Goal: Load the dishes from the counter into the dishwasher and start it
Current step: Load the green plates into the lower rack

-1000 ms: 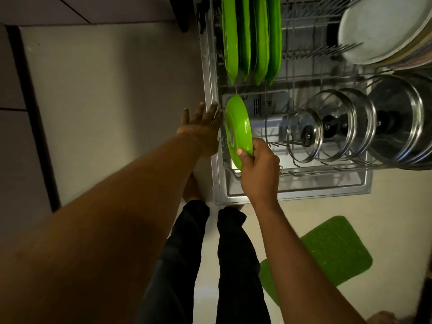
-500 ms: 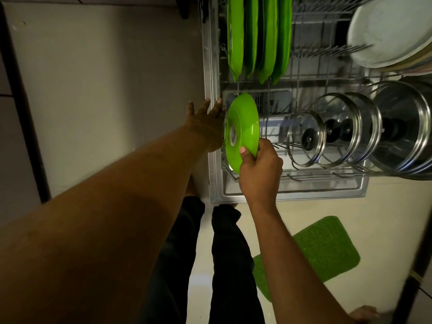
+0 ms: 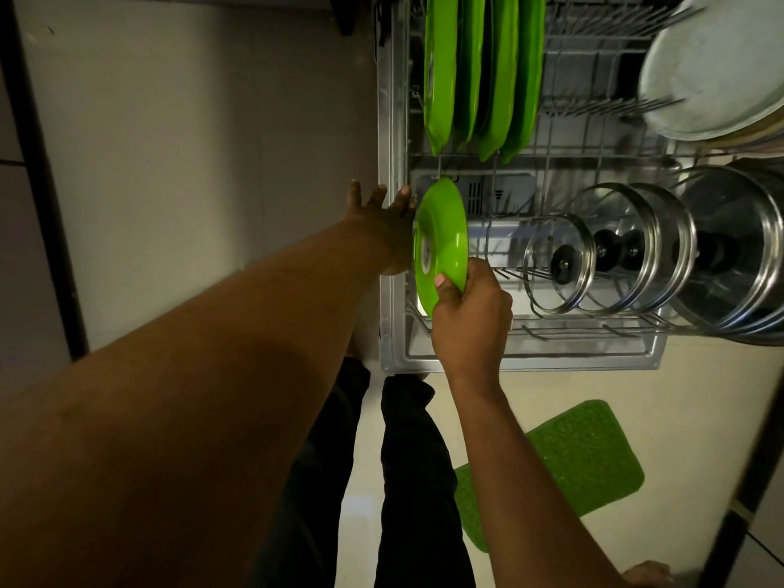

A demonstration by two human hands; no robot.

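Setting: pale kitchen floor with a green mat (image 3: 564, 468); the dishwasher's lower rack (image 3: 551, 333) is pulled out below the camera.
Rack contents: large green plates (image 3: 479, 70) on edge at the back, glass lids (image 3: 555, 265) in a row to the right, white plate (image 3: 712, 70) far right.
Plate: small green plate (image 3: 441, 244) stands on edge at the rack's front-left corner, not yet let go.
Axis: faces turned left and right, rim running front to back, parallel to the large plates behind it.
Nearer hand: the right one, at the near lower rim.
Right hand (image 3: 471, 328): curled on the rim, thumb on the left face, fingers behind.
Left hand (image 3: 382, 231): fingers straight and spread along the rack's left edge, just beside the plate; contact with the plate unclear.
Next move, judged: lower it straight down between the tines.
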